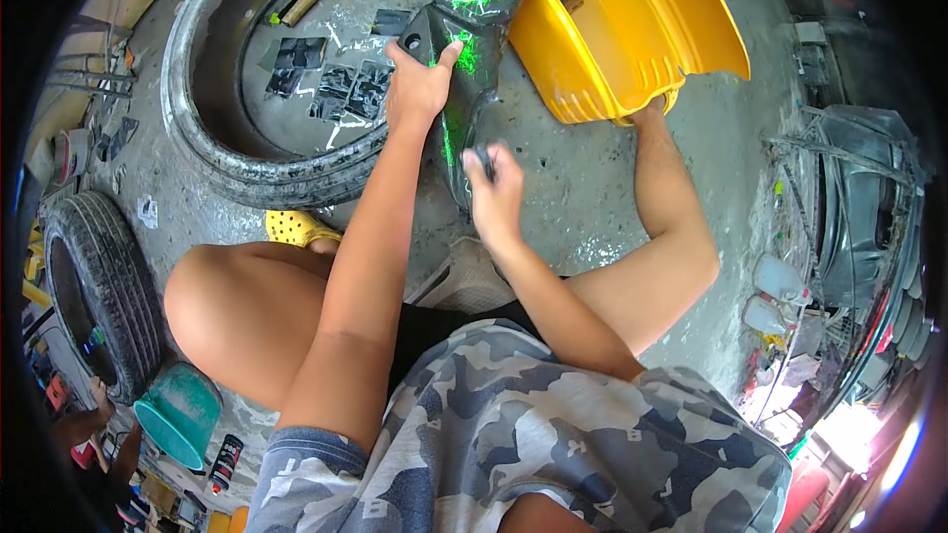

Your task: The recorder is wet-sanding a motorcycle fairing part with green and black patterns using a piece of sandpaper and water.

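Note:
A black plastic body panel (486, 10) with bright green markings stands on edge on the wet concrete floor in front of me. My left hand (418, 89) grips its left edge, thumb over the front. My right hand (494, 192) is closed on a small dark pad (484, 160) pressed against the panel's lower part. I am squatting, with both knees in view and a yellow sandal (296, 227) under my left leg.
A large yellow plastic panel (632, 30) leans behind the black one. A big tyre (197, 128) lies at the left with dark sheets inside it. Another tyre (99, 286), a teal bucket (178, 415) and a spray can (225, 462) are at lower left. Bottles (775, 281) stand right.

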The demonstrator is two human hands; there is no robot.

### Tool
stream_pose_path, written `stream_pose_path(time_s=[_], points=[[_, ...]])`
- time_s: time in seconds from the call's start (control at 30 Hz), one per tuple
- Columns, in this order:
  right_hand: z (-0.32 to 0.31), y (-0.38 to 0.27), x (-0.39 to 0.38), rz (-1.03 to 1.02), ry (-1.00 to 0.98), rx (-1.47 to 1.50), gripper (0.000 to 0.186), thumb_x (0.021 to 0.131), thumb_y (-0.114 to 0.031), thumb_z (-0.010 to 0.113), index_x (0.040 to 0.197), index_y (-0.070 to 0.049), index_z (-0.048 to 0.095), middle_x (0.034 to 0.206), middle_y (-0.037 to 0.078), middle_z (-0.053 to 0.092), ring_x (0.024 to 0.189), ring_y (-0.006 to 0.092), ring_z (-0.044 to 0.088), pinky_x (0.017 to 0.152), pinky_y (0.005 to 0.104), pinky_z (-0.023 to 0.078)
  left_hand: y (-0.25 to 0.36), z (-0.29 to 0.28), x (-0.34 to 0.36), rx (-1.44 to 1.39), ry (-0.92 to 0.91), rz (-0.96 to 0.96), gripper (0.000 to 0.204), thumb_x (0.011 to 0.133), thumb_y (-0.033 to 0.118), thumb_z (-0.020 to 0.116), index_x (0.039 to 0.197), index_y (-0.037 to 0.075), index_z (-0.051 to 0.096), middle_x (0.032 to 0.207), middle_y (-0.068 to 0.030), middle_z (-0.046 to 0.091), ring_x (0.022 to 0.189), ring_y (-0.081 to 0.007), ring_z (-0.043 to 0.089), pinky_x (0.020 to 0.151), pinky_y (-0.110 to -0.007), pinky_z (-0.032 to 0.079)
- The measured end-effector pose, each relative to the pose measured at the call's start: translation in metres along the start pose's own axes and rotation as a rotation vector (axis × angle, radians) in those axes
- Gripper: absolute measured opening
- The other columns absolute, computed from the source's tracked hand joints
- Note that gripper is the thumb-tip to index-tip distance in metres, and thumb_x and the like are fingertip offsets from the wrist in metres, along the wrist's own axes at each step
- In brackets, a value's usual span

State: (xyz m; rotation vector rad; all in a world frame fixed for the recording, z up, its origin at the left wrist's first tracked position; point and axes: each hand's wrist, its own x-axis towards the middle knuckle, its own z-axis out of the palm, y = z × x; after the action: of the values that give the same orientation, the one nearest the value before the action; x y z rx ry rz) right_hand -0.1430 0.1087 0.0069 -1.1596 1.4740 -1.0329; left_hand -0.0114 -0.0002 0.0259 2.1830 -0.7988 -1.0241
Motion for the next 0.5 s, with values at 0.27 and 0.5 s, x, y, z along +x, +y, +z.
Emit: stream_pose_path(time_s=[0.27,0.5], points=[[-0.007,-0.011,-0.012,-0.038,-0.072,-0.115,0.020,0.085,-0.010,0.067,0.078,0.001,0.051,0.063,0.008,0.051,0.061,0.0142,0.045,0.060,0.0316,0.041,-0.002,0.000,0.002,0.092,0.034,0.000,0.104,0.076,0.064,0.064,0.143,-0.001,0.019,0.125,-0.0315,0.055,0.116,-0.0434,0.056,0.100,-0.046,0.042],[-0.023,-0.019,-0.013,-0.077,-0.120,-0.281,0.020,0.083,-0.011,0.068,0.080,0.001,0.052,0.070,0.013,0.052,0.065,0.0213,0.050,0.063,0.0350,0.041,0.001,0.000,-0.002,0.075,0.012,0.001,0.101,0.076,0.064,0.064,0.141,0.000,0.021,0.125,-0.0310,0.055,0.116,-0.0422,0.056,0.099,-0.046,0.042]])
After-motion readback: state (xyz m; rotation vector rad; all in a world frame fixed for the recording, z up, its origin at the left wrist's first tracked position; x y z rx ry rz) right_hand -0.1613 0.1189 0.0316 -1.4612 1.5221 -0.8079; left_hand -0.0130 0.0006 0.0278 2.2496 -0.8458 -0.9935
